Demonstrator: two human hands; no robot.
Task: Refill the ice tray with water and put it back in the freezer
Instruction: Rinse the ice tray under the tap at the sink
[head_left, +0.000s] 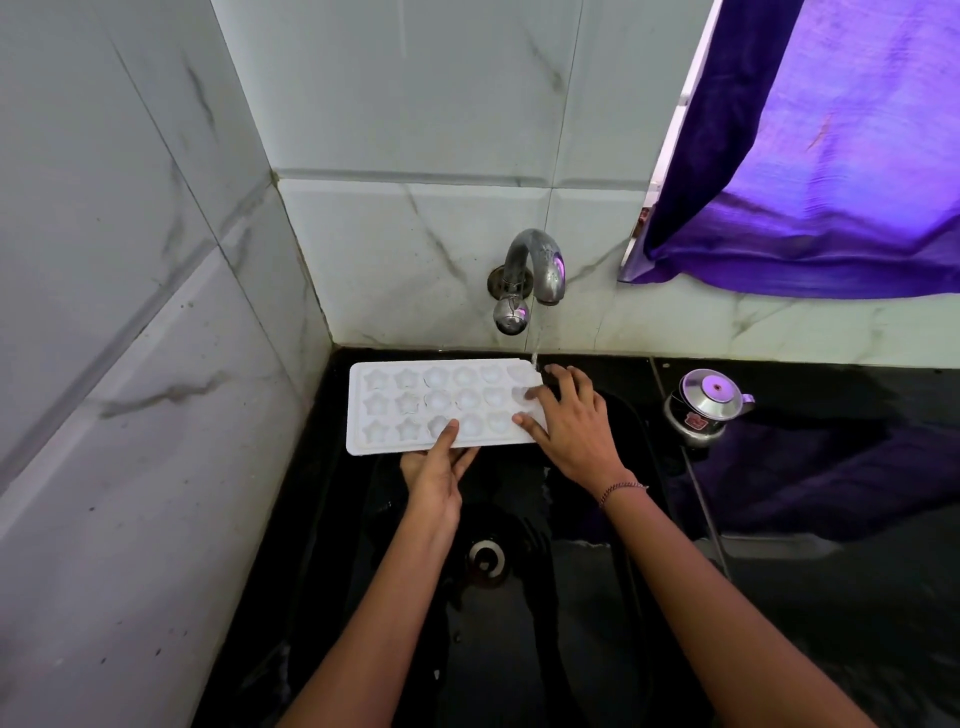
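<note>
A white ice tray (405, 410) with star and round moulds is held level over the black sink (613, 597). My left hand (436, 475) grips its near edge, thumb on top and fingers underneath. My right hand (569, 421) holds the tray's right end, fingers spread over the moulds there. A chrome wall tap (535, 265) runs a thin stream of water (535, 348) that lands at the tray's far right corner, next to my right fingers.
The sink drain (485, 560) lies below my arms. A small steel lidded pot (706, 402) stands on the dark counter to the right. A purple curtain (810, 156) hangs at upper right. Tiled walls close in at the left and behind.
</note>
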